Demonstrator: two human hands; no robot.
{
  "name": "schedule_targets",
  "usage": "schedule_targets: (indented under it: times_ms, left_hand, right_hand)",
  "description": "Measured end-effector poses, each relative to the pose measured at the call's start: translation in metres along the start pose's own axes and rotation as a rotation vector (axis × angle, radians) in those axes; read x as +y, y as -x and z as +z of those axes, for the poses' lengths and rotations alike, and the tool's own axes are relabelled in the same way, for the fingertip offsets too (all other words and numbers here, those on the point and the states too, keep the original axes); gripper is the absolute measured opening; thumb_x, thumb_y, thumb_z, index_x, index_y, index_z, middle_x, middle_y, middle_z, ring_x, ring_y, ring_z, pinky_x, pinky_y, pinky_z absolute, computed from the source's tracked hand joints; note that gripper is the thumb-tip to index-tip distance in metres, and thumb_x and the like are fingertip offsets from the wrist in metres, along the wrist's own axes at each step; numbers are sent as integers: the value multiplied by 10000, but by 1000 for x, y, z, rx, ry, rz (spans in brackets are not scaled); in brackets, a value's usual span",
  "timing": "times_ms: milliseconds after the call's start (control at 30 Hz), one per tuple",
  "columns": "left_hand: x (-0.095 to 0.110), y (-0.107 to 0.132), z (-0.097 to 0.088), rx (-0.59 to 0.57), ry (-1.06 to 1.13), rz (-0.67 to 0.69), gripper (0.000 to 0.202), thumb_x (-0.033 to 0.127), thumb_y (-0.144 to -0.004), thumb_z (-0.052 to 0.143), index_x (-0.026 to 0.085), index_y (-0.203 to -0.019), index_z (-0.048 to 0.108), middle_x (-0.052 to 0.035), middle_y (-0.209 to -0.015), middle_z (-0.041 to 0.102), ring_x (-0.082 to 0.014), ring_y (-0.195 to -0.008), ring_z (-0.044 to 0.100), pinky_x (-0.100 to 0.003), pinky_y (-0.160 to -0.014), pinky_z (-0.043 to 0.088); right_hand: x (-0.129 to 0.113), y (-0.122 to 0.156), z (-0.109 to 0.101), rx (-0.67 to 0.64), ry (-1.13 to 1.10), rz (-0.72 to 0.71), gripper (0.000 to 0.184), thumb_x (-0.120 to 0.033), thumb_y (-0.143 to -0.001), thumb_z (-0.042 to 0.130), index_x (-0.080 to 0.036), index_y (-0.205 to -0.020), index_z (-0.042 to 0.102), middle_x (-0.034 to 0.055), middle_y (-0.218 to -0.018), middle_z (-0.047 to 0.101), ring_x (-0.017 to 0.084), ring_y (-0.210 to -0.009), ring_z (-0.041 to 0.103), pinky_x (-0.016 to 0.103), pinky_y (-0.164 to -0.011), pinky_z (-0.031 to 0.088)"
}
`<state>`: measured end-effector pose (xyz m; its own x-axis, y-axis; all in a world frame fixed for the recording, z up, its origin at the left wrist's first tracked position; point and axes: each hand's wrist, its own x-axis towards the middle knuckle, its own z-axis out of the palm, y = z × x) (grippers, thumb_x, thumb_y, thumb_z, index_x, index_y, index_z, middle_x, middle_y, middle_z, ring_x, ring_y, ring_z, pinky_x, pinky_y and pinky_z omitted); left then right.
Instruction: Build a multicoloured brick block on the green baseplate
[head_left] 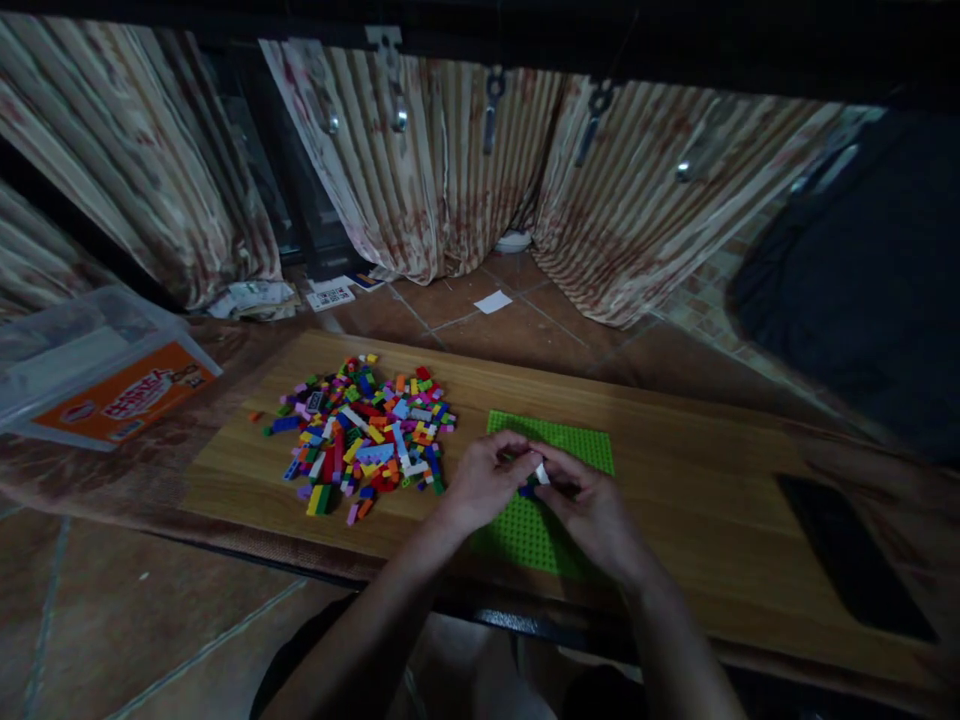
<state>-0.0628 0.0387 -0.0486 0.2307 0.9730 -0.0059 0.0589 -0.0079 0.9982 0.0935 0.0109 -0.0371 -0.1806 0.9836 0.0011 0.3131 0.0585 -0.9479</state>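
Observation:
A green studded baseplate point(577, 442) lies on a low wooden board point(690, 480). Both my hands meet above its middle. My left hand point(487, 478) and my right hand point(589, 508) are closed in a pinch on a small white brick point(541, 473), with a bit of blue brick showing just beneath the fingers. To the left of the plate spreads a pile of several loose coloured bricks point(367, 432).
A clear plastic box with an orange label point(112, 390) sits at the far left. A dark phone point(851, 560) lies on the board's right end. Patterned curtains point(450, 170), papers point(330, 296) and a tiled floor lie behind.

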Motion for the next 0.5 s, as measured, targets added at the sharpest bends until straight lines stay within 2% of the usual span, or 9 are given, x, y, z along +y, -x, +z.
schedule_targets:
  times_ms: [167,267,400,500]
  left_hand:
    - [0,-4,11,-14,124,-60,109,232,-780,602,153,-848,635,-19,-762,647,-109,-645,574,-228,-615,476]
    - [0,-6,16,-14,148,-77,103,234,-781,598,152,-839,622,-5,-727,632,-101,-615,568,-224,-599,473]
    - [-2,-7,17,-3,17,-1,99,246,-779,602,160,-812,638,-8,-738,639,-114,-666,579,-228,-636,468]
    - [-2,-6,14,-34,-141,29,92,246,-778,600,176,-808,653,-11,-756,655,-128,-692,589,-233,-646,463]
  right_hand:
    - [5,2,-11,52,56,-19,455,-225,-794,587,-249,-1248,573,27,-944,711,161,-855,670,352,-831,528]
    - [11,2,-19,72,52,-14,395,-238,-789,602,-228,-1183,600,34,-939,718,176,-874,670,363,-839,521]
    - [18,2,-27,82,71,5,217,-305,-819,581,-209,-989,674,44,-954,723,188,-871,666,357,-823,512]
    - [20,2,-31,81,160,21,193,-312,-835,562,-211,-933,693,27,-879,720,175,-801,654,317,-753,502]
